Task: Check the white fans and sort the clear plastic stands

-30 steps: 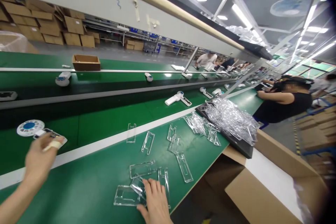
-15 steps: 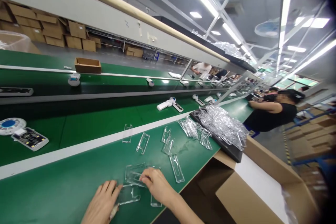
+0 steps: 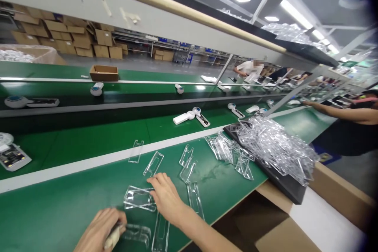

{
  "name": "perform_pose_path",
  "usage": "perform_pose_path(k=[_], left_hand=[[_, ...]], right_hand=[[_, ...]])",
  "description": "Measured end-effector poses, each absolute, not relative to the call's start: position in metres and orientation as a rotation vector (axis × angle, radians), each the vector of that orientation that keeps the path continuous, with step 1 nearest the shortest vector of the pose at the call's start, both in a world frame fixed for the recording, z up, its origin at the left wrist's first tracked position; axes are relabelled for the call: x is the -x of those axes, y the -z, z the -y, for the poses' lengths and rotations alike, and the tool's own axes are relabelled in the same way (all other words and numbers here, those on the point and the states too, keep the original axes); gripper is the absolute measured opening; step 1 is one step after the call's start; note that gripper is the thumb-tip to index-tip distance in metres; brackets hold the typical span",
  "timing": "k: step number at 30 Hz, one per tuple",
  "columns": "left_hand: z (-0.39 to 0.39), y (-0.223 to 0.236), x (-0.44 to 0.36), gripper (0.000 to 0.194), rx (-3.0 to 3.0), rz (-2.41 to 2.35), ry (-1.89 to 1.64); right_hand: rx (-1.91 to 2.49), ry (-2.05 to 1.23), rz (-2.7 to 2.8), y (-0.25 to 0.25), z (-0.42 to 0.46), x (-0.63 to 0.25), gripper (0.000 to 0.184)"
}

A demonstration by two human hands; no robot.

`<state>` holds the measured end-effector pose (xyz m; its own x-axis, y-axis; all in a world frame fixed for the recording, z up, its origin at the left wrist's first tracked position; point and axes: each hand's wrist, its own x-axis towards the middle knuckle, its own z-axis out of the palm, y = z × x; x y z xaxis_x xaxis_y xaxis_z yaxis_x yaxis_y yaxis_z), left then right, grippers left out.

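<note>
My left hand (image 3: pixel 102 228) is curled around the end of a clear plastic frame (image 3: pixel 137 234), which looks smeared by motion just above the green table. Something pale, like a wrap, covers part of that hand's thumb. My right hand (image 3: pixel 168 199) reaches over the table with its fingers stretched out and thumb apart. Its fingertips lie just below a single clear frame (image 3: pixel 153 164), and its thumb is at the edge of overlapping clear frames (image 3: pixel 138 198); contact is hard to tell. Another clear frame (image 3: pixel 161 232) lies under my right wrist.
More clear frames (image 3: pixel 187 163) lie loose on the table, and a large heap (image 3: pixel 274 145) fills a black tray (image 3: pixel 291 189) at right. Behind the white line, a green belt (image 3: pixel 88 138) carries white devices (image 3: pixel 184 117). An open cardboard box (image 3: pixel 277 228) stands below the table edge. A co-worker (image 3: pixel 348 126) sits at right.
My left hand has closed on a clear frame and drawn slightly down and left. My right hand has moved up from the overlapping frames, fingers extending. The view has turned right.
</note>
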<state>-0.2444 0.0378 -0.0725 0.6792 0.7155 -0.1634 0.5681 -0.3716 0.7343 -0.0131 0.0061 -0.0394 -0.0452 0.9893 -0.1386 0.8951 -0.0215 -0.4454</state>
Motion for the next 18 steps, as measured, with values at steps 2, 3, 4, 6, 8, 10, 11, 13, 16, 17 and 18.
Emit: perform_pose_path(k=[2,3,4,6,8,10,11,13,16,17,18], left_hand=[[-0.05,0.063,0.223,0.022,-2.115,-1.04,-0.287],[-0.057,0.062,0.213,0.021,-2.15,-1.067,-0.307],[-0.064,0.062,0.204,0.019,-2.2,-1.084,-0.301],[-0.074,0.066,0.19,0.016,-2.316,-1.065,-0.195],[-0.079,0.07,0.181,0.016,-2.41,-1.026,-0.065],[-0.079,0.072,0.176,0.027,-2.465,-1.019,0.007],[-0.078,0.073,0.174,0.035,-2.488,-1.025,0.025],[-0.076,0.071,0.171,0.044,-2.548,-1.031,0.081],[-0.073,0.066,0.165,0.039,-2.625,-1.021,0.173],[-0.073,0.064,0.163,0.037,-2.637,-1.019,0.196],[-0.072,0.062,0.162,0.036,-2.642,-1.019,0.213]], right_hand=[[2.094,-0.617,1.953,0.033,0.016,0.0,0.028],[2.144,-0.626,1.916,0.034,0.028,-0.004,0.024],[2.199,-0.64,1.877,0.039,0.041,-0.007,0.02],[2.321,-0.656,1.785,0.055,0.063,-0.006,0.03],[2.451,-0.618,1.663,0.079,0.077,0.002,0.066],[2.529,-0.521,1.548,0.101,0.082,0.013,0.091],[2.532,-0.471,1.511,0.111,0.083,0.018,0.096],[2.476,-0.41,1.477,0.125,0.083,0.023,0.099],[2.383,-0.398,1.437,0.135,0.083,0.022,0.091],[2.37,-0.407,1.416,0.134,0.084,0.019,0.085],[2.364,-0.416,1.396,0.13,0.083,0.015,0.078]])
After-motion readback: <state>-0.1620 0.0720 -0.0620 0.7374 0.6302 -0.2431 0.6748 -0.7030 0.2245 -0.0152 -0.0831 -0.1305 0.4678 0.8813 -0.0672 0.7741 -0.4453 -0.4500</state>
